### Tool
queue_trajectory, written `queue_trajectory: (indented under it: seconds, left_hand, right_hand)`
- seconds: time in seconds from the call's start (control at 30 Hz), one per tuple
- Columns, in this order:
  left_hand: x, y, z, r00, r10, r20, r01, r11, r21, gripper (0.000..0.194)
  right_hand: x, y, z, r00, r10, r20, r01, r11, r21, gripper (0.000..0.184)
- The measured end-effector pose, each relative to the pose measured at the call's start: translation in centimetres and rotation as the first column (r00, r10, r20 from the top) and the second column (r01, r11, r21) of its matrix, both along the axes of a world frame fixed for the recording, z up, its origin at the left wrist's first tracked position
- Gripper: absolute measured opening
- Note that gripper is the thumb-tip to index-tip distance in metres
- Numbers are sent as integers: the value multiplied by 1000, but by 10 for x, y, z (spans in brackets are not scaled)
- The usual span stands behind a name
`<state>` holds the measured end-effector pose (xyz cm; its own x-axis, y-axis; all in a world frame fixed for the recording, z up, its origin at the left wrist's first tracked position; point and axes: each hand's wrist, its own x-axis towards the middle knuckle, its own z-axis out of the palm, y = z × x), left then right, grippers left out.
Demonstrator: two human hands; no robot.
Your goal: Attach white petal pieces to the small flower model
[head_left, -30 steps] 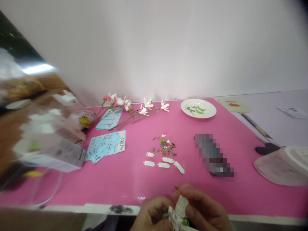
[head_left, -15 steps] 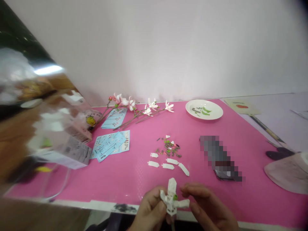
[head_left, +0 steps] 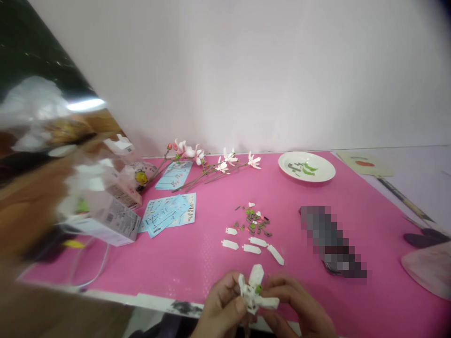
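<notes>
Your left hand (head_left: 221, 300) and right hand (head_left: 296, 300) are close together, and your fingers (head_left: 234, 281) are narrowly closed, pinching a white petalled blossom (head_left: 252, 291) with a green centre (head_left: 259, 289); the step in hand looks like working on this blossom. Just beyond your fingertips lie five loose white petal pieces (head_left: 252, 244), and past them a small heap of green and brown parts (head_left: 252, 223). Farther ahead and right of your fingers, a white plate (head_left: 319, 170) holds green leaf pieces (head_left: 306, 168) and dark stem pieces. Ahead and left of your fingers are blue instruction sheets (head_left: 167, 216) and blossom branches (head_left: 225, 164) on the pink mat (head_left: 197, 274).
</notes>
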<state>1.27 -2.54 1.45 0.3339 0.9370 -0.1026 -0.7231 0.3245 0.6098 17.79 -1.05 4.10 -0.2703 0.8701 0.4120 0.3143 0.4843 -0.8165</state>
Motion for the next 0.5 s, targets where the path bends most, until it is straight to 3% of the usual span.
queue_trajectory:
  seconds: [0.13,0.23,0.37,0.5]
  left_hand:
    - [-11,4,17,997,72,-40,-76,992,-100,29]
    - [-21,8,23,990,127,-61,-133,986,-102,27]
    - [-32,9,19,974,204,-95,-214,970,-111,26]
    - [-41,8,11,966,219,-139,-237,963,-126,30]
  right_hand:
    - [-6,15,-8,996,-66,52,66,998,2,5]
    - [-16,30,-23,975,-118,187,102,990,94,13]
    - [-33,50,-40,901,-135,411,90,988,129,19]
    - [-48,68,-44,810,-139,569,89,989,114,22]
